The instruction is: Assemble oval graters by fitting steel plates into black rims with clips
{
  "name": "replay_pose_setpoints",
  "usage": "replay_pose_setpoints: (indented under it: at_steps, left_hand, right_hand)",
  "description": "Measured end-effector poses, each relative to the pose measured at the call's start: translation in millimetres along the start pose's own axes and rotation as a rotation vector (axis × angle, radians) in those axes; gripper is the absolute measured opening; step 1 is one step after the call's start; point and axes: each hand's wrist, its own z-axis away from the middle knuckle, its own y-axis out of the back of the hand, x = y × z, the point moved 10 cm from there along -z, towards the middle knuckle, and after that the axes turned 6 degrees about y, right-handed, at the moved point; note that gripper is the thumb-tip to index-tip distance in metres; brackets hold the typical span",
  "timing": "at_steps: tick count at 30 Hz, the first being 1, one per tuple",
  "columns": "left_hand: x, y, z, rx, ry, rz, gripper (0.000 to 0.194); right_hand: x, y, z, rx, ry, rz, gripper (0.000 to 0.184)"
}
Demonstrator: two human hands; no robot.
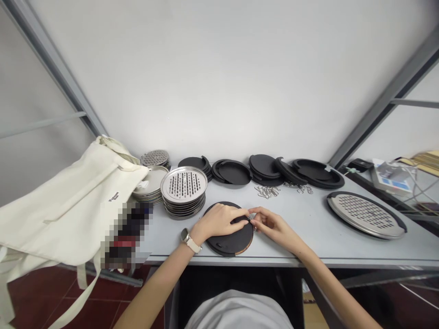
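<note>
A black round disc (229,244) lies near the table's front edge, with a brownish strip showing along its lower right rim. Across its top rests my left hand (222,221), thumb and index finger closing at the disc's right rim. There my right hand (272,226) pinches a small silver metal piece (252,218), mostly hidden by the fingertips. The two hands' fingertips meet or nearly meet at this spot. Behind the disc, small bent-wire metal clips (267,192) lie in a loose pile. A metal grater plate (365,214) with a black rim sits to the right.
Left of the disc stands a stack of round grater plates (184,185), with plain metal discs (152,176) beside it. Several black round parts (235,172) line the wall. A cream bag (68,205) covers the left end. Grey metal posts (380,100) flank the table.
</note>
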Motion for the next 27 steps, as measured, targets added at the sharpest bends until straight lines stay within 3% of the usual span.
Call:
replay_pose_setpoints:
  at_steps: [10, 27]
  left_hand:
    - [-0.7, -0.8, 0.0, -0.028, 0.009, 0.073, 0.026]
    - [-4.0, -3.7, -0.7, -0.039, 0.029, 0.086, 0.027]
  right_hand:
    - [5.8, -6.1, 2.2, -0.073, -0.053, -0.192, 0.04]
    - [6.2, -6.9, 2.9, -0.083, -0.059, -0.208, 0.041]
